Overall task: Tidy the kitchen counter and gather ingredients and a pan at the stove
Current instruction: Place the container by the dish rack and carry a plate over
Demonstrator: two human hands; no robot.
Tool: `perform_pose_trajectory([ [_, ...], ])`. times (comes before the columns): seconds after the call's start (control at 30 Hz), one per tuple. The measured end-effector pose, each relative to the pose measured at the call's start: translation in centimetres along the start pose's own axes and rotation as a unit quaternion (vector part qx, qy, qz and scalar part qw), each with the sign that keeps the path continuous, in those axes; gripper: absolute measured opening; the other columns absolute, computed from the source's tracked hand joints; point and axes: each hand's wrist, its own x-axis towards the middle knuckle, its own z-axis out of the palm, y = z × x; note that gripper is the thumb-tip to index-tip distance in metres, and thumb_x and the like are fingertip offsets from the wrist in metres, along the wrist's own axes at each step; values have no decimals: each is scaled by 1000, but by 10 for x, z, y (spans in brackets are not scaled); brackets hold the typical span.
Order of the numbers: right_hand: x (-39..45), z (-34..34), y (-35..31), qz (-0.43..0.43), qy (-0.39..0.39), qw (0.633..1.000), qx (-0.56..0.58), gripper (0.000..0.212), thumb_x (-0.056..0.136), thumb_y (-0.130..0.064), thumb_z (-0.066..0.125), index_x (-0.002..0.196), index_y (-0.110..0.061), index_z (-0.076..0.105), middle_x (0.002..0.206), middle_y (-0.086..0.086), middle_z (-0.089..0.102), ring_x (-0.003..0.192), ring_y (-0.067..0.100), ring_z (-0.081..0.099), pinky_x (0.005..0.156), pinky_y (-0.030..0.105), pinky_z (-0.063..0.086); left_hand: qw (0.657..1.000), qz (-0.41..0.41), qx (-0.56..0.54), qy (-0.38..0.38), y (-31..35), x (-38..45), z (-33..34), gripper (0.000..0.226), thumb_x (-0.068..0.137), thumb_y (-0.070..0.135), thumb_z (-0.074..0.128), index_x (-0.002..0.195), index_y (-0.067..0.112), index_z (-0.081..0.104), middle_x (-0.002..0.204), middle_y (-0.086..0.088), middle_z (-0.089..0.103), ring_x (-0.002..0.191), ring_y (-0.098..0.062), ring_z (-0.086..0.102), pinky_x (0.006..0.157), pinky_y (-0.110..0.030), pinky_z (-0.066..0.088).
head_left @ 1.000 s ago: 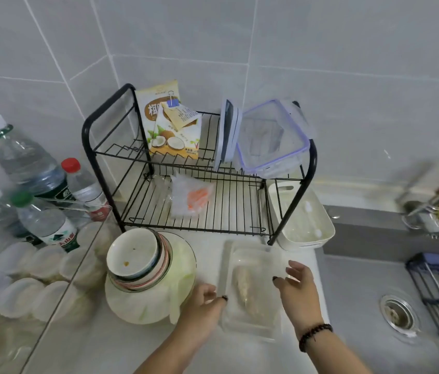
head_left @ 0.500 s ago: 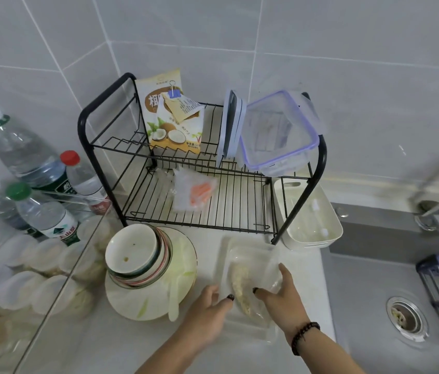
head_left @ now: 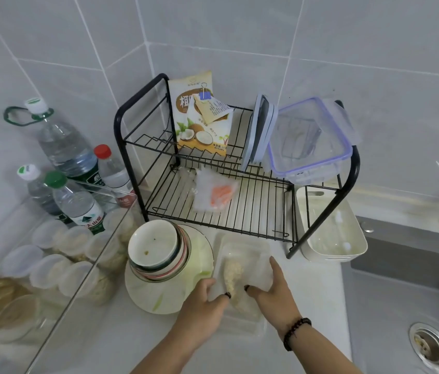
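A clear plastic tray (head_left: 242,249) with a pale piece of food (head_left: 233,273) under film lies on the white counter in front of the rack. My left hand (head_left: 202,306) grips the tray's left edge, thumb over the film. My right hand (head_left: 275,290) grips its right side, with a dark bead bracelet on the wrist. Left of the tray, stacked used bowls (head_left: 156,252) sit on a large pale plate (head_left: 159,295).
A black wire dish rack (head_left: 240,211) holds a coconut packet (head_left: 202,114), lids, a clear storage box (head_left: 307,141) and a bag with orange pieces (head_left: 215,195). Several water bottles (head_left: 75,203) and lidded cups stand left. A white bin (head_left: 331,233) and grey sink (head_left: 401,306) lie right.
Both hands have closed in on the clear tray, from resting beside it to gripping its two sides. My view has shifted right and slightly back.
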Motion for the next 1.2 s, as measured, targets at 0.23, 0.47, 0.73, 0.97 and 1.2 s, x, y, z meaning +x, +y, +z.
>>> perform_pose_trajectory([
  [0.23, -7, -7, -2, -16, 23, 999, -28, 89, 78, -17, 70, 150, -30, 20, 145, 4, 33, 132, 23, 40, 109, 40, 38, 998, 1, -57, 35, 6, -12, -2, 56, 77, 39, 61, 131, 26, 52, 127, 13, 56, 119, -5, 50, 92, -23, 37],
  [0.47, -21, -23, 3, -61, 6, 995, -76, 80, 86, -14, 64, 151, -24, 18, 149, 6, 26, 133, 21, 37, 98, 22, 31, 994, 3, -74, 80, 5, -32, 12, 34, 89, 24, 60, 123, 22, 57, 120, 13, 58, 112, -5, 53, 89, -22, 37],
  [0.73, -50, -44, 18, -125, -21, 985, -119, 77, 89, -17, 63, 151, -20, 19, 151, 1, 24, 138, 14, 29, 101, 16, 24, 986, -19, -116, 121, -14, -68, 41, 21, 88, 24, 61, 108, 26, 62, 111, 11, 62, 98, -8, 58, 87, -28, 45],
  [0.97, -83, -52, 28, -159, -38, 975, -148, 73, 88, -18, 65, 148, -18, 24, 149, 1, 26, 139, 14, 28, 108, 21, 24, 977, -13, -144, 159, -31, -109, 52, 21, 89, 25, 60, 110, 24, 62, 109, 14, 62, 103, -4, 57, 94, -31, 48],
  [1.2, -120, -39, 34, -183, -61, 970, -146, 63, 86, -18, 66, 141, -21, 34, 143, -1, 30, 132, 14, 33, 103, 19, 26, 965, -8, -176, 193, -53, -148, 49, 20, 89, 22, 58, 108, 28, 62, 107, 10, 65, 98, -5, 60, 93, -33, 50],
])
